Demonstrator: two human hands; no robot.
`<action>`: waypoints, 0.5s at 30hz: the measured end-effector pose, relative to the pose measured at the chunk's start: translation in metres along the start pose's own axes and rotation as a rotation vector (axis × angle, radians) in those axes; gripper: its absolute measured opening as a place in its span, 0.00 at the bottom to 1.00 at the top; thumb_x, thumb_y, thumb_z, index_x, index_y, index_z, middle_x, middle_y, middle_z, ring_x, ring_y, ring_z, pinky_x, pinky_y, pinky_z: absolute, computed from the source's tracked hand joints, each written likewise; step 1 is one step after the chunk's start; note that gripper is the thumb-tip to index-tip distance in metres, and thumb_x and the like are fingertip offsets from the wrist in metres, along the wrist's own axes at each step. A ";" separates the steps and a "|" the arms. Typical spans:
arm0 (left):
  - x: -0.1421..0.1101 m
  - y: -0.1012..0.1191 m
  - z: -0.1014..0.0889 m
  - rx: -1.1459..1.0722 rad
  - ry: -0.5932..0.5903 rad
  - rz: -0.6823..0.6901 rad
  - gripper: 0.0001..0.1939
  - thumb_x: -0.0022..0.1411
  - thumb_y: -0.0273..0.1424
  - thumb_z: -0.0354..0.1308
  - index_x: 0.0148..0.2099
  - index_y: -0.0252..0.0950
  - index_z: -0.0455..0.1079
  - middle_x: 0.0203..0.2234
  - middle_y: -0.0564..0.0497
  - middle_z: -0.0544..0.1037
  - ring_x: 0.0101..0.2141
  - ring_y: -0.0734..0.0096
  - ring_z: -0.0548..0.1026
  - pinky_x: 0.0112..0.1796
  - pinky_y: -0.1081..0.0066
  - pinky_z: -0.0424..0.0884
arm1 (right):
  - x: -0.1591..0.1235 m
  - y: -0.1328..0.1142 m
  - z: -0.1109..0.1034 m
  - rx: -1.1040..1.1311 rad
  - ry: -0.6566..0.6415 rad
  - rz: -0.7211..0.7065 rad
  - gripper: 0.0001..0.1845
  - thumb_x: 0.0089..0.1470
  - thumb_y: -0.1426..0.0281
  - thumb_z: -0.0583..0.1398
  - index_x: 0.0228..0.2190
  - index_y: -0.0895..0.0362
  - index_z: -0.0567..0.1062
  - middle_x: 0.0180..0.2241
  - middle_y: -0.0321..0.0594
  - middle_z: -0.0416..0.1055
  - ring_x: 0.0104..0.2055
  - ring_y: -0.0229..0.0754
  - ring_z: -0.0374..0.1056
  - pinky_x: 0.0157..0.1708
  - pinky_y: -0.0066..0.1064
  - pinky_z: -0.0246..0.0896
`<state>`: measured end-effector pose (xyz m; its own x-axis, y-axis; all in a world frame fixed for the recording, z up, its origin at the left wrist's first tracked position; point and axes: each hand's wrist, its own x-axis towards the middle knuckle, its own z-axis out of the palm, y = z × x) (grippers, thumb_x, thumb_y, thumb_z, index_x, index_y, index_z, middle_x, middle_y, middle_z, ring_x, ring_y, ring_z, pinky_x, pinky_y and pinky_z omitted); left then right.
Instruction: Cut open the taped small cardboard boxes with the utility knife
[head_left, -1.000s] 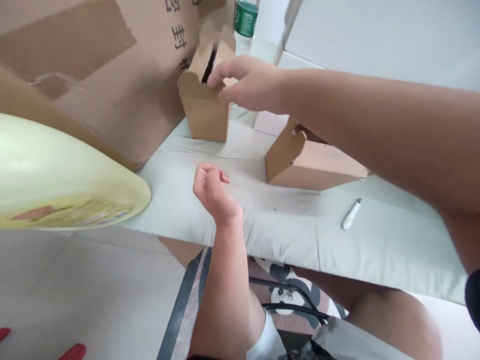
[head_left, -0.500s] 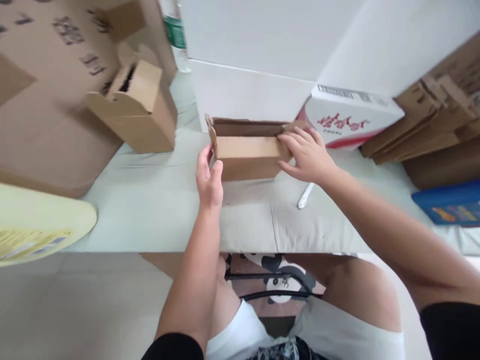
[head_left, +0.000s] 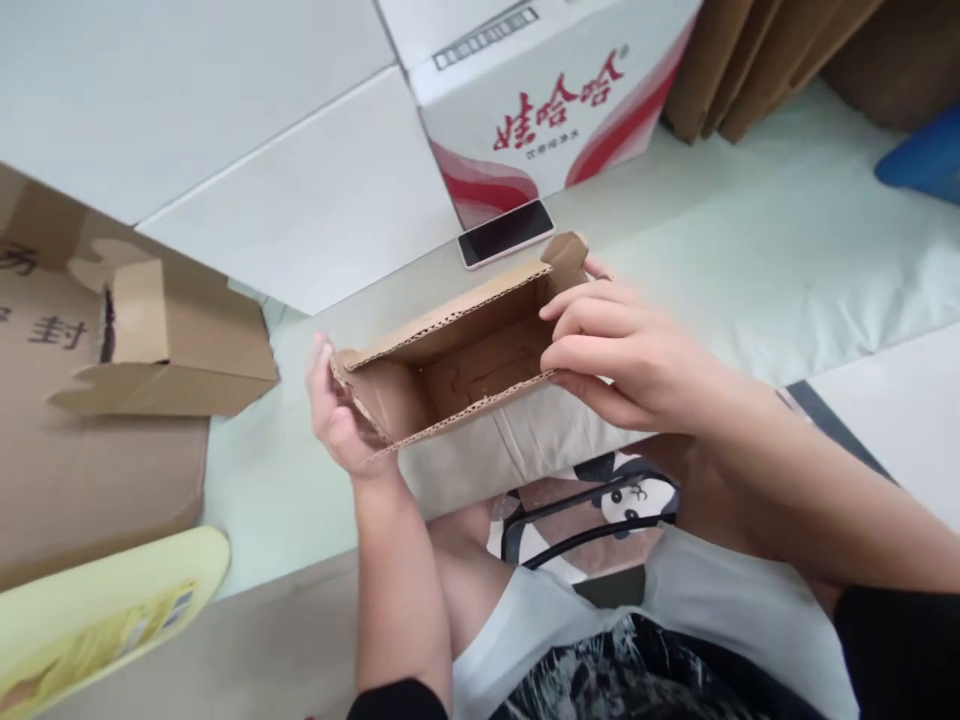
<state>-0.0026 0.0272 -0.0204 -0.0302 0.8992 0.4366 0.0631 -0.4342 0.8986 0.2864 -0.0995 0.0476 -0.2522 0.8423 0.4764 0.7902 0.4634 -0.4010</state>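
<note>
Cardbd box (head_left: 480,366), open-top, btwn L+R fingers (head_left: 596,318)

Open cardboard box (head_left: 469,368) (held), phone (head_left: 506,234) beyond

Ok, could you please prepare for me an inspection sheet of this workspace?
Surface: wrinkled pale green covering.
Job's things: open-topped brown cardboard box.
Clutter: flat black rectangle with pale rim, probably a phone, behind the box; second brown cardboard box at left.
Hands: left hand holds the box's left end, right hand its right end.
Cables: nothing seen.
Surroundings: large brown cardboard carton, pale yellow labelled container, white carton with red lettering; blue object, partly outside the picture.
</note>
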 end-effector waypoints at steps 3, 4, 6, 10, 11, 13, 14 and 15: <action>-0.010 0.009 0.026 -0.181 -0.032 0.060 0.31 0.52 0.52 0.65 0.56 0.46 0.72 0.53 0.49 0.79 0.60 0.49 0.73 0.61 0.54 0.67 | -0.020 0.006 -0.011 0.143 0.123 -0.096 0.10 0.64 0.69 0.57 0.31 0.50 0.75 0.33 0.37 0.75 0.49 0.45 0.75 0.71 0.54 0.56; -0.011 0.012 0.034 -0.217 -0.046 0.073 0.29 0.51 0.49 0.66 0.54 0.47 0.73 0.49 0.50 0.81 0.55 0.52 0.76 0.58 0.55 0.70 | -0.022 0.009 -0.014 0.196 0.173 -0.116 0.09 0.64 0.69 0.58 0.31 0.51 0.75 0.32 0.37 0.75 0.47 0.45 0.76 0.71 0.53 0.58; -0.010 0.019 0.045 -0.219 -0.032 0.112 0.24 0.49 0.44 0.66 0.48 0.44 0.75 0.41 0.50 0.81 0.46 0.58 0.79 0.52 0.58 0.73 | -0.025 0.013 -0.016 0.292 0.242 -0.129 0.08 0.63 0.69 0.59 0.31 0.52 0.75 0.32 0.36 0.76 0.43 0.43 0.77 0.70 0.52 0.59; -0.004 0.037 0.050 -0.118 0.051 0.123 0.09 0.46 0.33 0.64 0.32 0.38 0.73 0.30 0.50 0.77 0.36 0.64 0.79 0.45 0.60 0.74 | -0.028 0.024 -0.018 0.374 0.308 -0.108 0.07 0.62 0.73 0.60 0.33 0.51 0.76 0.30 0.34 0.77 0.33 0.39 0.75 0.63 0.46 0.68; -0.004 0.041 0.049 -0.091 0.054 0.104 0.06 0.45 0.29 0.64 0.29 0.37 0.71 0.29 0.50 0.76 0.35 0.64 0.78 0.44 0.61 0.74 | -0.028 0.027 -0.017 0.376 0.331 -0.097 0.07 0.62 0.73 0.59 0.33 0.50 0.76 0.28 0.33 0.77 0.31 0.39 0.74 0.60 0.45 0.70; -0.005 0.048 0.045 -0.009 0.048 0.103 0.07 0.45 0.23 0.65 0.27 0.36 0.70 0.32 0.48 0.76 0.36 0.64 0.78 0.42 0.61 0.74 | -0.028 0.034 -0.013 0.371 0.368 -0.060 0.08 0.62 0.73 0.59 0.32 0.50 0.76 0.26 0.33 0.76 0.28 0.39 0.72 0.54 0.44 0.72; -0.005 0.051 0.044 0.049 0.036 0.127 0.08 0.46 0.22 0.66 0.26 0.37 0.70 0.33 0.48 0.75 0.38 0.64 0.77 0.41 0.61 0.75 | -0.027 0.037 -0.011 0.369 0.378 -0.038 0.09 0.63 0.72 0.59 0.31 0.50 0.76 0.25 0.32 0.76 0.27 0.39 0.71 0.53 0.43 0.72; -0.006 0.053 0.042 0.116 0.016 0.158 0.08 0.49 0.22 0.67 0.26 0.37 0.71 0.35 0.48 0.73 0.40 0.63 0.76 0.41 0.60 0.75 | -0.027 0.039 -0.008 0.371 0.384 -0.013 0.10 0.64 0.72 0.59 0.31 0.50 0.76 0.25 0.32 0.76 0.27 0.39 0.71 0.51 0.43 0.72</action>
<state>0.0429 0.0012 0.0230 -0.0263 0.8188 0.5734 0.1827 -0.5600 0.8081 0.3286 -0.1066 0.0255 0.0165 0.7065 0.7075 0.5200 0.5983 -0.6096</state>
